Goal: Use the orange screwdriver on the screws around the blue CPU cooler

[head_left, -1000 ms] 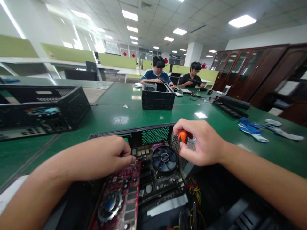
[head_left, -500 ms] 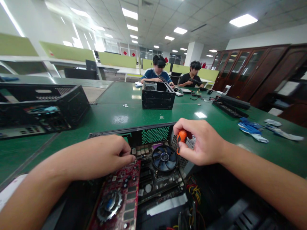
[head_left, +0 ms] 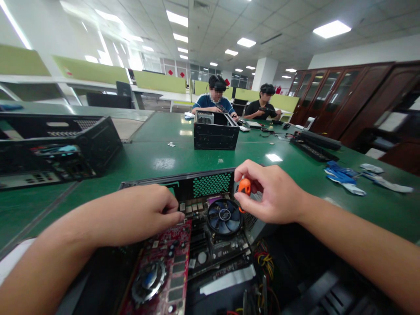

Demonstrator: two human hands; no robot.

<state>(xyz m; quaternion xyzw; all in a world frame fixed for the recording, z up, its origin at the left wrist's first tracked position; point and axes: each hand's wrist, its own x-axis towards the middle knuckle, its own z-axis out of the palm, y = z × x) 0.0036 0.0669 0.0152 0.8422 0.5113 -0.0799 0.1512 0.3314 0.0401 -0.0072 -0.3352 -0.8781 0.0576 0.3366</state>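
Note:
An open computer case (head_left: pixel 210 183) lies on the green table in front of me. Inside it are a red graphics card (head_left: pixel 160 267) and a blue CPU fan (head_left: pixel 225 216). My left hand (head_left: pixel 144 214) is closed, its fingertips pressed at the top edge of the red card near the case's rear wall; what they pinch is hidden. My right hand (head_left: pixel 269 192) is closed round the orange handle of a screwdriver (head_left: pixel 244 187), held upright above the fan. The screwdriver's shaft is hidden behind the fingers.
Another open case (head_left: pixel 55 146) lies at the left, a black one (head_left: pixel 215 131) stands mid-table. Two people sit at the far side. Blue and white gloves (head_left: pixel 343 177) and a long black strip (head_left: pixel 315 148) lie at the right. Wooden cabinets line the right wall.
My right hand has shifted slightly left and up with the screwdriver, its fingers turning on the handle. The left hand has stayed put.

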